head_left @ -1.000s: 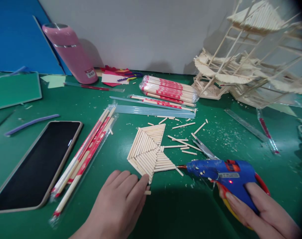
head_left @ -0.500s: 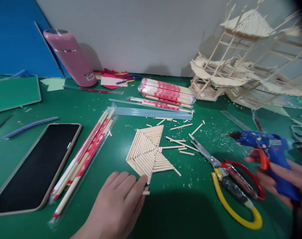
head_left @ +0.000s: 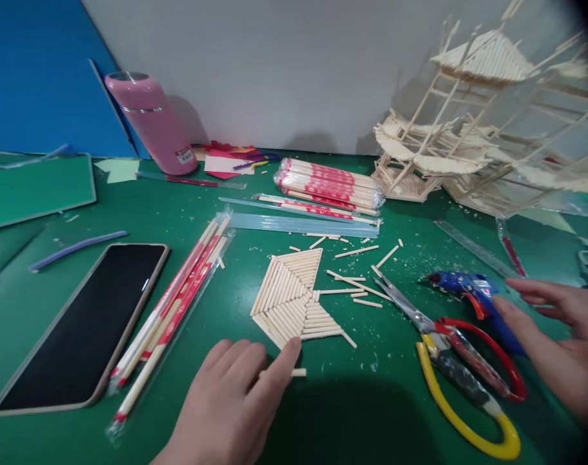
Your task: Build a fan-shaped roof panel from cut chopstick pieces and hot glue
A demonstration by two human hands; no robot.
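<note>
My left hand (head_left: 230, 394) is at the front, its index fingertip on the lower point of a fan-shaped panel (head_left: 288, 294) of glued wooden sticks. A short wooden stick (head_left: 298, 372) passes beneath that index finger and appears pinched in the hand; the thumb is mostly hidden. At right, my right hand (head_left: 559, 342) has its fingers apart, beside the handle of a blue glue gun (head_left: 487, 290) that rests on the table. Scissors (head_left: 439, 342) with red and yellow handles lie between the panel and my right hand. Several cut sticks (head_left: 356, 250) are scattered beyond the panel.
A phone (head_left: 81, 329) and wrapped chopsticks (head_left: 177, 303) lie at left. Behind are a pink bottle (head_left: 155, 126), a chopstick bundle (head_left: 330, 184) and pale blue glue sticks (head_left: 303, 224). A stick-built tower model (head_left: 443, 142) stands at back right.
My right hand has put the glue gun down on the table and let go of it. My left index finger has straightened onto the panel's lower point, and the short stick has shifted slightly right.
</note>
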